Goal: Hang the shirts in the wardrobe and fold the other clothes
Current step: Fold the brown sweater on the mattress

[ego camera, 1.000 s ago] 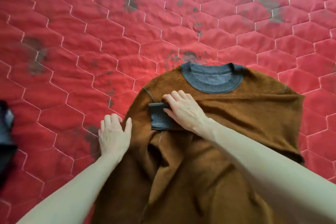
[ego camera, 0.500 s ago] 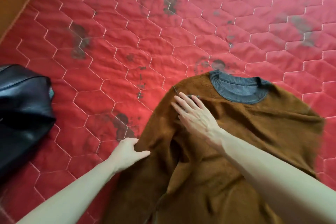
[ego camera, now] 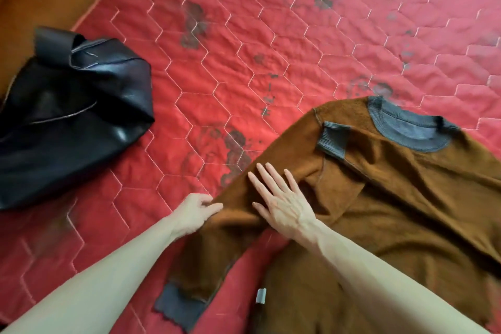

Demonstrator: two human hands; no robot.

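Sweater (ego camera: 406, 198), brown, lies at lower right of the frame on the red quilted bed (ego camera: 271, 49). Right hand (ego camera: 282, 198) presses flat; left hand (ego camera: 193, 211) pinches the sleeve (ego camera: 206, 252). Fold it across smoothly, keeping fabric pinned.

Left of the left hand (ego camera: 195, 211), which grips the sweater (ego camera: 393, 198) edge, the red quilt (ego camera: 271, 35) lies bare until the black jacket (ego camera: 70, 114). Beyond the fingers the quilt is free too.
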